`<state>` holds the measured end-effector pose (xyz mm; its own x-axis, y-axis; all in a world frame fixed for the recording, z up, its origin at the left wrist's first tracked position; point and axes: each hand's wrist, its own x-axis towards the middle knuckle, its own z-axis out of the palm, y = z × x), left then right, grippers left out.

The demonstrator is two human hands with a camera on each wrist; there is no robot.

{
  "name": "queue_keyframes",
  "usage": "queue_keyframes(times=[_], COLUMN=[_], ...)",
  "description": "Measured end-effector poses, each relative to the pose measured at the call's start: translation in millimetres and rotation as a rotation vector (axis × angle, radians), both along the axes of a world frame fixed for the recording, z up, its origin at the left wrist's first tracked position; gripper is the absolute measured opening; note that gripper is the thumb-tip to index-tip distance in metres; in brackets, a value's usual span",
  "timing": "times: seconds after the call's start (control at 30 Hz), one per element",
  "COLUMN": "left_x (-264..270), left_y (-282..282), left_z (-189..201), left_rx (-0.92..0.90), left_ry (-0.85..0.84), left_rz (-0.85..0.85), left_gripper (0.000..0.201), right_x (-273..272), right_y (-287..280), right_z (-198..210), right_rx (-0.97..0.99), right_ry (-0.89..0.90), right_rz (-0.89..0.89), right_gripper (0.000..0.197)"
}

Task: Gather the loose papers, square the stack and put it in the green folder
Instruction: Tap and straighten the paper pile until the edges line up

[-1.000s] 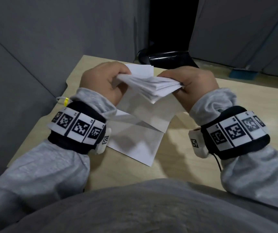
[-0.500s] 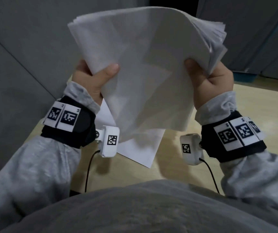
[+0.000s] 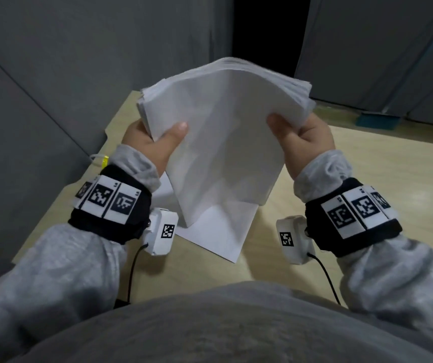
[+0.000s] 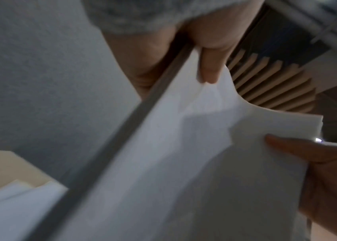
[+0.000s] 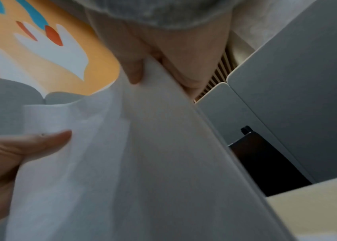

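Note:
A thick stack of white papers [image 3: 223, 142] stands on edge above the table, its top bowed and fanned. My left hand [image 3: 157, 142] grips its left edge with the thumb in front. My right hand [image 3: 296, 134] grips the right edge the same way. The left wrist view shows my left thumb [image 4: 209, 68] pressed on the stack [image 4: 184, 154]. In the right wrist view my right thumb [image 5: 134, 71] pinches the stack [image 5: 142, 163]. Under the stack a loose white sheet [image 3: 218, 231] lies flat on the table. Whether the stack's lower corner touches it I cannot tell.
The light wooden table [image 3: 367, 174] stretches to the right; grey partition walls close in on the left and behind. A flat teal-green object [image 3: 375, 121] lies beyond the far right edge. Cables hang from both wrist cameras near my lap.
One second ago the stack lay nearly flat, low over the table. Both hands then swung it upright and high. It has now come down toward the table, still gripped by both hands.

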<state>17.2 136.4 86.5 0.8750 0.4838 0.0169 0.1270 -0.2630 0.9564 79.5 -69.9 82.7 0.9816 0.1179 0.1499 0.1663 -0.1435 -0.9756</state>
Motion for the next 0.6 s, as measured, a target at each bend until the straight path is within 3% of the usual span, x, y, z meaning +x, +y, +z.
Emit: queue_keyframes(times=[0.13,0.2,0.27,0.33,0.43,0.5,0.6], left_x=[-7.0,-7.4,-4.7,-3.4,-3.3,-5.9,-4.2], left_y=[3.0,8.9,14.6,16.1,7.4,2.9,8.0], left_z=[13.7,18.6,11.5,-0.3,-5.8,2.2,11.2], left_rx=[0.128,0.032,-0.131,-0.226,-0.069,0.001,-0.012], left_ry=[-0.119,-0.186,-0.213,-0.078,0.102,0.036,-0.062], left_rz=[0.098,-0.016,-0.195,-0.210,-0.073,0.004,0.012], left_gripper=[0.025,0.013,0.042,0.055,0.019,0.025,0.010], right_x=[-6.4,-6.1,-2.7,-0.4,-0.2,-4.1,-4.4], right_y=[0.6,-1.6,-3.0,-0.5,4.6,5.9,2.8], right_z=[16.0,14.3,4.3,-7.8,-13.6,-6.3,3.8], right_rx=[0.196,0.273,0.235,0.104,-0.124,-0.076,0.122], right_ry=[-0.184,-0.189,-0.095,0.069,0.191,0.110,-0.034], right_rz=[-0.084,-0.077,-0.019,0.041,0.006,-0.029,-0.046], right_gripper=[0.014,0.019,0.032,0.035,0.008,0.013,0.010])
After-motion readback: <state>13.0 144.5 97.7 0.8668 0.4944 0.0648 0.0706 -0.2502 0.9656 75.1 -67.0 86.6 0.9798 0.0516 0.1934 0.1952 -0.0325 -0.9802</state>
